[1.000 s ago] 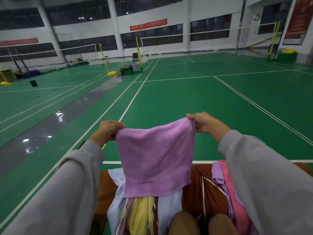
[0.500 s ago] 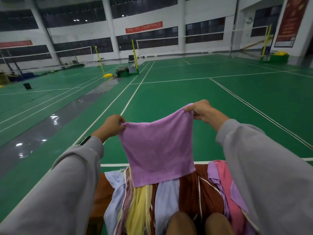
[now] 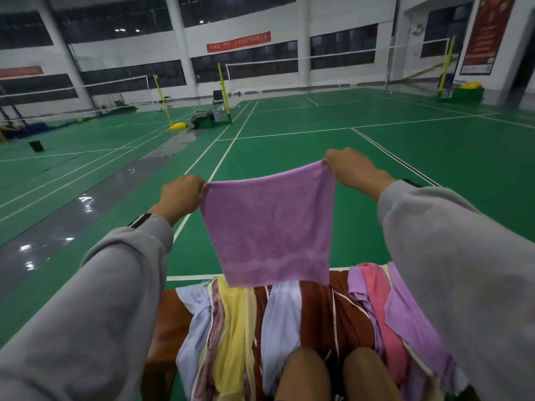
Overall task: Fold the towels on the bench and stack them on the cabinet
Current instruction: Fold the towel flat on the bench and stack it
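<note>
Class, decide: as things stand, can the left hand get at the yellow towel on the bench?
Probably not yet: the left hand grips the purple towel; the yellow towel lies uncovered just below.

Your left hand (image 3: 181,195), right hand (image 3: 351,169): fingertips hidden behind pinched top corners of purple towel (image 3: 269,227). Towel's lower edge covers far ends of towel pile (image 3: 278,319). Bench (image 3: 170,328) mostly buried under pile; only brown patch at left shows. Your knees (image 3: 307,374) and grey sleeves (image 3: 101,299) cut off by frame edges. Red banner (image 3: 238,41) on far wall: lettering too small to read.
</note>
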